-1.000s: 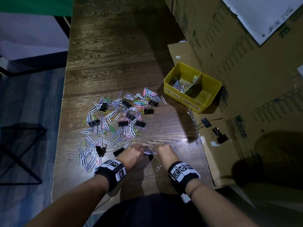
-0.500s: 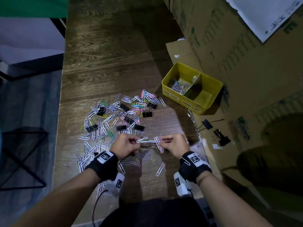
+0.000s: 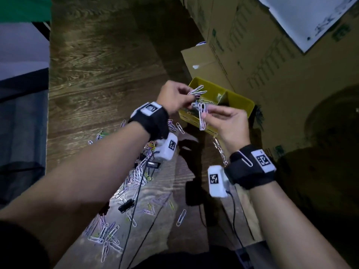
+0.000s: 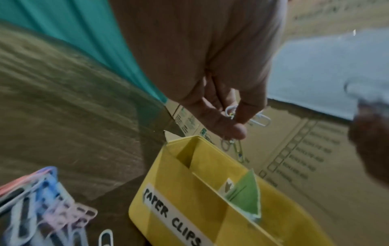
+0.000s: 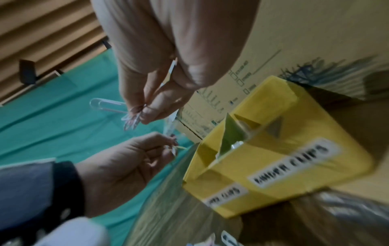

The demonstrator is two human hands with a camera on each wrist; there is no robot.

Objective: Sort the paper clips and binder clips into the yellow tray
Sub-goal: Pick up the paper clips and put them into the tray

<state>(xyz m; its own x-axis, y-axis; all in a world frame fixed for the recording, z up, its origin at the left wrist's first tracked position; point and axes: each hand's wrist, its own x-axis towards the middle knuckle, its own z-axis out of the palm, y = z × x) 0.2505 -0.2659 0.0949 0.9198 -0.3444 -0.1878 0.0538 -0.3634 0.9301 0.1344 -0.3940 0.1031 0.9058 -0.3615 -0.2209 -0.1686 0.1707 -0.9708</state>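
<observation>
Paper clips [image 3: 197, 91] are pinched in the left hand [image 3: 172, 98], fingers curled round a small bunch that juts out over the yellow tray [image 3: 241, 106]; the right hand [image 3: 225, 121] pinches another bunch [image 3: 202, 118], which hangs down in front of the tray's near wall; both hands are raised above the wooden table [image 3: 101, 74], close together at the tray's left compartment, labelled "PAPER CLIPS" in the left wrist view; the right compartment bears a blurred label ending in "CLIPS"; loose paper clips [image 3: 139, 171] lie scattered on the table under the left forearm, a black binder clip [image 3: 126, 205] among them; the tray stands against cardboard boxes [image 3: 272, 65]; one paper clip [image 3: 245, 158] lies on the right wristband.
</observation>
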